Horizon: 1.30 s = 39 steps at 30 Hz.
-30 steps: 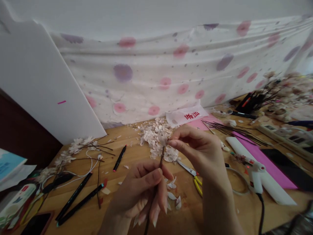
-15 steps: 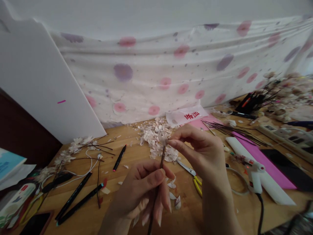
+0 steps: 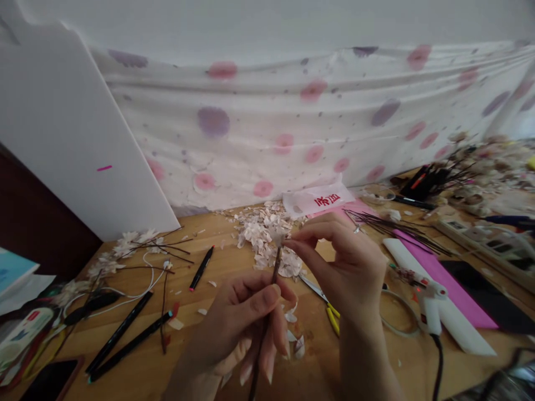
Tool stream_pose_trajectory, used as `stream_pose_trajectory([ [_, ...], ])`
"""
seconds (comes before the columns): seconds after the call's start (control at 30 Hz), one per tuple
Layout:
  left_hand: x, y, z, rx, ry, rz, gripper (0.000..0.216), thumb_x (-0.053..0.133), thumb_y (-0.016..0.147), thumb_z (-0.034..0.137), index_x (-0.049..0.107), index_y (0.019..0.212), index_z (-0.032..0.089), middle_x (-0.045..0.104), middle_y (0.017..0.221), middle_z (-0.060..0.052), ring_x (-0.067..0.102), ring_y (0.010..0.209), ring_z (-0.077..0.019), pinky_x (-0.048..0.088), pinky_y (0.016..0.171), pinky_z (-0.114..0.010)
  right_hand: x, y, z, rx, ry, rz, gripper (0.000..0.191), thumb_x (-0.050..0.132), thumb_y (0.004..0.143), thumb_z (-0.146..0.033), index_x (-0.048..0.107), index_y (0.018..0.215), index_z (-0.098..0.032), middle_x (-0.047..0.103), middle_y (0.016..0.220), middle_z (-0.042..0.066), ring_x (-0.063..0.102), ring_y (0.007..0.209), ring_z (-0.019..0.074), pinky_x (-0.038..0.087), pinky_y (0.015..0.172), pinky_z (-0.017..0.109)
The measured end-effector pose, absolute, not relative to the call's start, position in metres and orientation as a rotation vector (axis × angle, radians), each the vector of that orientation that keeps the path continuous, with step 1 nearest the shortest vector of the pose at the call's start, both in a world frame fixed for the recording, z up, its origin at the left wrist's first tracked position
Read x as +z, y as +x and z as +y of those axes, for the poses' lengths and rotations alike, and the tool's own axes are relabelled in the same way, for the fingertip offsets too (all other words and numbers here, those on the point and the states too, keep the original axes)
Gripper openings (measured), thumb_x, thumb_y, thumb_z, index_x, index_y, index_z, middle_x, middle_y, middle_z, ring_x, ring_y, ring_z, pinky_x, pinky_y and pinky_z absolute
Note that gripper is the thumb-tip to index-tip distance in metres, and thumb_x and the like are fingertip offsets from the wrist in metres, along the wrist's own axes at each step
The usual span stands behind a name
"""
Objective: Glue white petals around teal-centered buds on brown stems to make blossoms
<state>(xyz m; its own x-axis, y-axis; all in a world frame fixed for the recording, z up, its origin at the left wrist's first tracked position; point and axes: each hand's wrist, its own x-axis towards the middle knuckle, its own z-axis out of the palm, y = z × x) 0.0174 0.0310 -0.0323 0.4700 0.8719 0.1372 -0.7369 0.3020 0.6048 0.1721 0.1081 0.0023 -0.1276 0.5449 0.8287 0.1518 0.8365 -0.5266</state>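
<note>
My left hand (image 3: 254,312) is closed round a thin brown stem (image 3: 264,332), which slants upward and away from me. At the stem's top, my right hand (image 3: 340,262) pinches a small pale petal (image 3: 277,236) between thumb and fingertips. The petal touches the stem tip; whether it is stuck there I cannot tell. Behind the tip lies a heap of whitish-pink petals (image 3: 259,228) on the wooden table. A few loose petals (image 3: 299,346) lie beside my left fingers. Scissors with yellow handles (image 3: 333,318) rest partly hidden behind my right wrist.
To the right stands a white hot glue gun (image 3: 430,306) with a black cord. Dark stems (image 3: 401,231), a pink sheet (image 3: 451,289) and a power strip (image 3: 489,245) lie beyond it. Markers (image 3: 129,345), a white cable (image 3: 156,278) and a phone (image 3: 52,381) occupy the left.
The view has shifted slightly. Both hands keep nearly the same pose, with the right fingers still holding the petal at the stem tip.
</note>
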Motion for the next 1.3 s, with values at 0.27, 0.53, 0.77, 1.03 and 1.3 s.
stream_pose_trajectory([
  [0.27,-0.035,0.018,0.031,1.091,0.707,0.272,0.02,0.066,0.102,0.03,0.081,0.104,0.017,0.08,0.066,-0.002,0.059,0.034,-0.0042,0.043,0.032,-0.005,-0.001,0.17,0.109,0.413,-0.499,-1.693,0.02,0.08,0.09,-0.01,0.068,0.086,-0.026,0.067,0.079,-0.004,0.06,0.07,0.0124,0.049,0.064,0.028],
  [0.53,-0.043,0.016,0.037,1.145,0.798,0.326,0.024,0.069,0.1,0.039,0.082,0.1,0.019,0.071,0.059,0.001,0.052,0.032,-0.0041,0.033,0.029,-0.006,-0.001,0.17,0.107,0.81,-0.577,-1.343,0.02,0.083,0.085,-0.02,0.064,0.087,-0.024,0.059,0.075,-0.006,0.054,0.064,0.009,0.046,0.057,0.019],
  [0.77,-0.037,0.015,0.036,1.23,0.994,0.541,0.026,0.078,0.093,0.045,0.081,0.09,0.02,0.074,0.059,0.0,0.055,0.037,-0.0034,0.027,0.034,-0.008,-0.001,0.169,0.105,1.489,-0.301,-1.521,0.022,0.085,0.086,-0.039,0.076,0.084,-0.019,0.062,0.074,-0.002,0.054,0.054,0.0075,0.042,0.05,0.022],
  [1.03,-0.038,0.016,0.029,1.335,1.125,0.858,0.033,0.078,0.091,0.052,0.084,0.084,0.021,0.074,0.06,-0.003,0.06,0.046,-0.0084,0.032,0.042,-0.015,0.0,0.167,0.104,1.356,-0.23,-1.536,0.017,0.085,0.088,-0.031,0.082,0.074,-0.022,0.062,0.067,-0.002,0.054,0.061,0.0078,0.042,0.052,0.019],
  [1.3,-0.037,0.014,0.033,1.272,1.232,0.716,0.028,0.071,0.097,0.05,0.087,0.099,0.027,0.079,0.066,-0.005,0.06,0.046,-0.0066,0.035,0.042,-0.011,-0.008,0.164,0.106,1.366,-0.14,-1.481,0.007,0.088,0.086,-0.03,0.085,0.081,-0.026,0.066,0.072,-0.001,0.057,0.061,0.0086,0.045,0.054,0.022],
])
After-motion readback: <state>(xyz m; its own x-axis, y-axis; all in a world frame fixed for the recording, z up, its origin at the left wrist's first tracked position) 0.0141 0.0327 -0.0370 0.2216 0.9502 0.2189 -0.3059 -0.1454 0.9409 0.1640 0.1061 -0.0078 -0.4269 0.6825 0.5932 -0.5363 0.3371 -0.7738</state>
